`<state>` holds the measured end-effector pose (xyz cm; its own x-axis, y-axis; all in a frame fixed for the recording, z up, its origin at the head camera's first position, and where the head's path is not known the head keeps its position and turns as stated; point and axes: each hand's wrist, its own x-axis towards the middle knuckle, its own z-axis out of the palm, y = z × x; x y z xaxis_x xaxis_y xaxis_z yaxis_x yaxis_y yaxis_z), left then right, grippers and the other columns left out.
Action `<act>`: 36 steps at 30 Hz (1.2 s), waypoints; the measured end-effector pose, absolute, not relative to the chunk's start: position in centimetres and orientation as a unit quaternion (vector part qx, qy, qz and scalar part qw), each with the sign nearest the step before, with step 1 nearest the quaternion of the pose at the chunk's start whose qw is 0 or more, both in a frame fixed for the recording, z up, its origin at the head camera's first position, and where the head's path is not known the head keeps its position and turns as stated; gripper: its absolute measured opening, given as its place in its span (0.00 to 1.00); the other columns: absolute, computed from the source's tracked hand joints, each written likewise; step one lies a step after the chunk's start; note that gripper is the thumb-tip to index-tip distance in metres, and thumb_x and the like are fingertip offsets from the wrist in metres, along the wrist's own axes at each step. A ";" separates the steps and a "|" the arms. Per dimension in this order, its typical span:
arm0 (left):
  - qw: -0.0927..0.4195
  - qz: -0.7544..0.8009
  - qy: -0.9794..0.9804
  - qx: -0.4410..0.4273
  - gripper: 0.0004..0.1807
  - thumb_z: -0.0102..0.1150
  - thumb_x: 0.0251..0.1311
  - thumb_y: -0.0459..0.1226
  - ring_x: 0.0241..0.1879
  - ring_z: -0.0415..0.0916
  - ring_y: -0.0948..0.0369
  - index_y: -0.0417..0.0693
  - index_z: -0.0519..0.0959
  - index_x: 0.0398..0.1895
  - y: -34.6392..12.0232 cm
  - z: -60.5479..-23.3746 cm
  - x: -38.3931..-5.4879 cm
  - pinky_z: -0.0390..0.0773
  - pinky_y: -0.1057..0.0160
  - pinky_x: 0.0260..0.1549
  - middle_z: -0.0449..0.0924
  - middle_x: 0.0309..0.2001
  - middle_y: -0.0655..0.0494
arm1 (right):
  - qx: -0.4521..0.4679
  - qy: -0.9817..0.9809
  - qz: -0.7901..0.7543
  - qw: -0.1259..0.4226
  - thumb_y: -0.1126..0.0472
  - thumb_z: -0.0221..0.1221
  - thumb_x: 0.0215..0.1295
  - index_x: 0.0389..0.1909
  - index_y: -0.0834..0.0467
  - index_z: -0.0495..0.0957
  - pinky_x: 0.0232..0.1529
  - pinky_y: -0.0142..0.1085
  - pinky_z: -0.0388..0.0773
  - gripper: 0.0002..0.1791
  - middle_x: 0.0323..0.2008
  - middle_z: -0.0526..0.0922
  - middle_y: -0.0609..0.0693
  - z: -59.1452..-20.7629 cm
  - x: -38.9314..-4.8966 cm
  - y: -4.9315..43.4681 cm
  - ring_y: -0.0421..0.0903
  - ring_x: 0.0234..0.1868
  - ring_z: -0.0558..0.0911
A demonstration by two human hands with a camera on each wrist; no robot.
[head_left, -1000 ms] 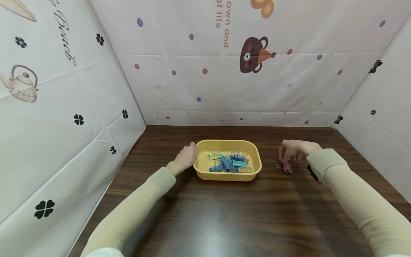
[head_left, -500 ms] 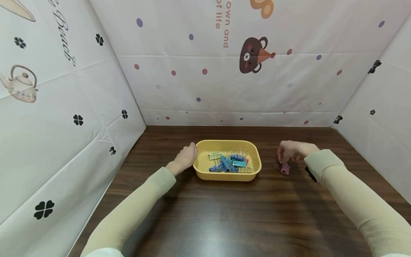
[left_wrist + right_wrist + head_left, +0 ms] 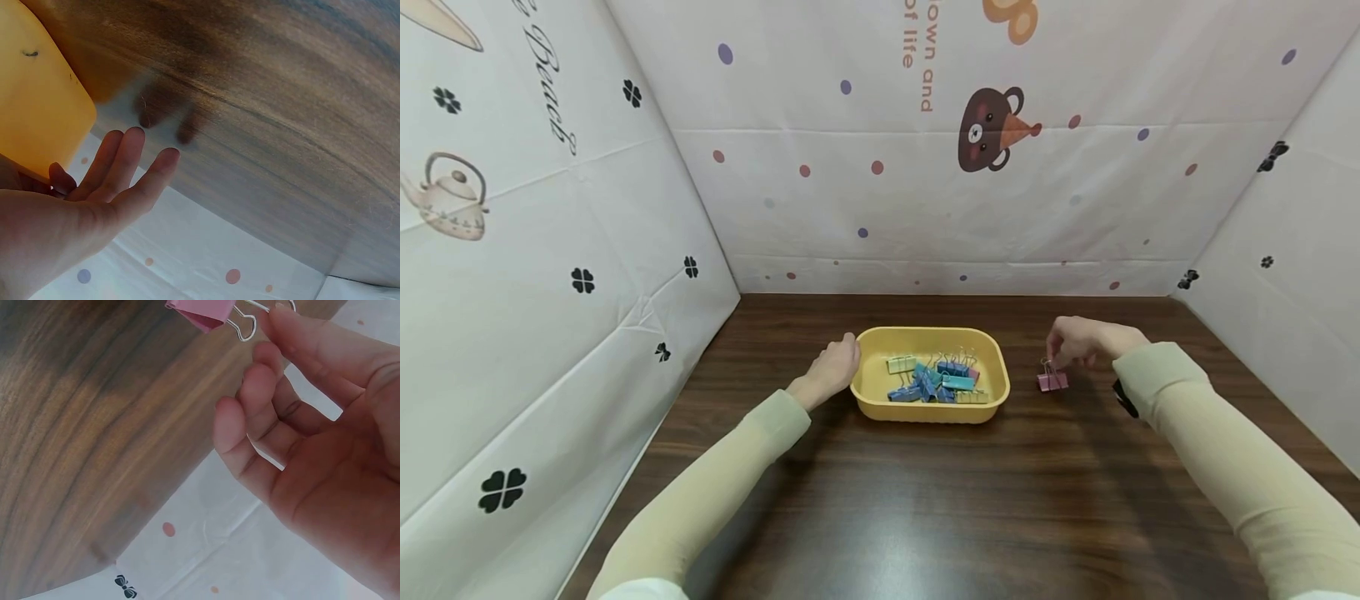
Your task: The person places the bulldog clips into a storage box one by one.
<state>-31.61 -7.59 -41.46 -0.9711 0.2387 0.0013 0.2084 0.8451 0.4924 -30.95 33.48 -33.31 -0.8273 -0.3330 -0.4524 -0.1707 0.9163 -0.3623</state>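
Observation:
On the right, my right hand (image 3: 1077, 342) pinches a pink binder clip (image 3: 1052, 382) by a wire handle, the clip's body hanging below the fingertips. In the right wrist view that clip (image 3: 209, 311) is partly cut off at the top edge, with thumb and forefinger on the wire and the other fingers (image 3: 257, 394) loosely bent. My left hand (image 3: 835, 368) holds the left end of a yellow plastic tray (image 3: 931, 413) at its rim. Several fingers (image 3: 150, 187) extend beside the tray's outer wall (image 3: 50, 94) in the left wrist view. Several blue, teal and pale yellow binder clips (image 3: 928, 382) lie inside the tray.
The tray stands on a dark wood table (image 3: 880, 500). White printed sheeting (image 3: 820, 208) rises behind the table and along both sides. Between tray and right hand lies a short stretch of bare tabletop.
My right hand has raised slightly and shifted a little left with the pink binder clip, which has turned so its broad side shows. My left hand and the tray have stayed in place.

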 end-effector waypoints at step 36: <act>0.024 0.243 0.963 0.114 0.17 0.27 0.77 0.43 0.21 0.72 0.57 0.44 0.67 0.43 -7.6 -41.8 -31.9 0.71 0.62 0.19 0.71 0.27 0.50 | -0.196 0.961 -0.166 0.107 0.66 0.60 0.61 0.28 0.63 0.81 0.23 0.34 0.71 0.05 0.16 0.75 0.47 -28.0 -31.6 30.0 0.42 0.19 0.73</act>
